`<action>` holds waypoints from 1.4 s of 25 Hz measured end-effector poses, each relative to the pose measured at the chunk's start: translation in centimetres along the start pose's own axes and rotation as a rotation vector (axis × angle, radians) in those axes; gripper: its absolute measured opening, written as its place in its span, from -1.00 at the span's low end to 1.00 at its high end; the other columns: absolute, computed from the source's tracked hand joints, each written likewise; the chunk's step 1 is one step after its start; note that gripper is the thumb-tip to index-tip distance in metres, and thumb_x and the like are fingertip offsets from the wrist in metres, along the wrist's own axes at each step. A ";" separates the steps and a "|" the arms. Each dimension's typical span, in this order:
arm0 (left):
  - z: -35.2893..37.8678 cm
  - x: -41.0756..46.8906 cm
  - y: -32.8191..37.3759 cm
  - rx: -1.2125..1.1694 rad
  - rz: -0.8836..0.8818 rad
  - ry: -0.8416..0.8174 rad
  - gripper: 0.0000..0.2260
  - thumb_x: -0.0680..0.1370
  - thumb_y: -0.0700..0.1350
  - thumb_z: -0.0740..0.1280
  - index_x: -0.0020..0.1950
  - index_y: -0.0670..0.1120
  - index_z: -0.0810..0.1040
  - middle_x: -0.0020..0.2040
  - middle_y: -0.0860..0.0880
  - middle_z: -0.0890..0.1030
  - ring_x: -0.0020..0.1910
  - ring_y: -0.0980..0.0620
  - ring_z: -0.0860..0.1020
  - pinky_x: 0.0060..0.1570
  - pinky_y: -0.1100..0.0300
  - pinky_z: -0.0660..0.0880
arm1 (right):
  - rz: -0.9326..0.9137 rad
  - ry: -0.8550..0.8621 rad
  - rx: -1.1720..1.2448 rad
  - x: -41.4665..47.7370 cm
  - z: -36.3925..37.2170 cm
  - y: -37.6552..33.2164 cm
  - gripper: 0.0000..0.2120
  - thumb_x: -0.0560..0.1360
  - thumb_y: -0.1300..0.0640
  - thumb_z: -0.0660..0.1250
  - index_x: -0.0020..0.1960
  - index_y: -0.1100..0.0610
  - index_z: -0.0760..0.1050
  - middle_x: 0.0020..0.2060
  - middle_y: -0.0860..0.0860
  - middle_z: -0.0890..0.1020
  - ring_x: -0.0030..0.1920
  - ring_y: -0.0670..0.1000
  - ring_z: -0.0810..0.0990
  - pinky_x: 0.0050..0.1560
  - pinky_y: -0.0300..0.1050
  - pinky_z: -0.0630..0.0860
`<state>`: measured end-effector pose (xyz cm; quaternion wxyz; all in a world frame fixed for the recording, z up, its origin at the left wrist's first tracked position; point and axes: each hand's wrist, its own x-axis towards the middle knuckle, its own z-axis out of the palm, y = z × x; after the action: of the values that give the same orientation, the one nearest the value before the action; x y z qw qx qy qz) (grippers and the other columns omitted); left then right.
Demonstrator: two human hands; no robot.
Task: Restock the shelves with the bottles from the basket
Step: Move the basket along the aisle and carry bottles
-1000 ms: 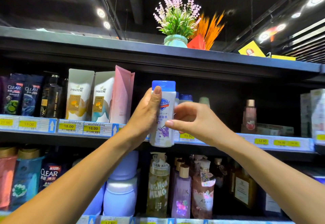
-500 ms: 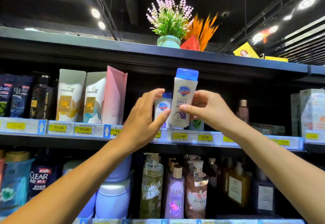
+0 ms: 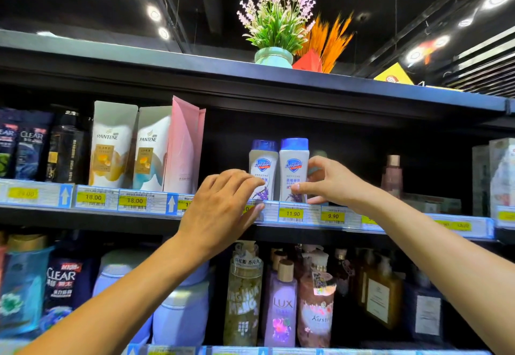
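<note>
Bottle shelved, grip not yet released.
The left hand [image 3: 223, 207], fingers loosely bent and gripping nothing, touches the front of a blue-capped white plastic bottle [image 3: 263, 165]; the right hand [image 3: 334, 184] pinches its twin [image 3: 294, 165], thumb in front. Tilted in the air half a second ago, that twin now stands upright on the black shelf [image 3: 111, 216] beside its neighbour. Only release seems left.

Shop, toiletries aisle, as I face it. Black shelves [image 3: 167, 76] in tiers, each front edge fitted with a price rail [image 3: 156, 201]: yellow tags [image 3: 291, 213] reading 18.00, 11.90, 9.90, with blue arrow markers between. Stock stands in rows by brand: Clear [image 3: 62, 279], Pantene boxes [image 3: 111, 145], Safeguard bottles [image 3: 294, 168], Lux [image 3: 281, 307]. Above me, spotlights [image 3: 153, 13] on a dark open ceiling; a potted plant [image 3: 274, 26] tops the unit.
</note>
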<state>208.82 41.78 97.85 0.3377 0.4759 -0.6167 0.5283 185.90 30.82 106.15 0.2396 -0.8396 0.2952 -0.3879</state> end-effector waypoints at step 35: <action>0.1 -0.3 0.3 0.036 0.000 -0.026 -0.72 0.63 0.05 0.27 0.27 -0.03 0.53 0.20 0.00 0.57 0.23 -0.06 0.52 0.06 0.02 0.47 | -0.029 0.033 -0.094 2.5 0.3 1.2 -0.52 0.41 0.07 0.59 0.27 0.09 0.53 -0.03 -0.11 0.70 -0.07 -0.16 0.70 -0.19 -0.30 0.61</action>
<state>208.63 41.78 97.46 0.3211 0.4887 -0.6113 0.5333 187.07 28.31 106.45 0.1891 -0.8477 0.3046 -0.3909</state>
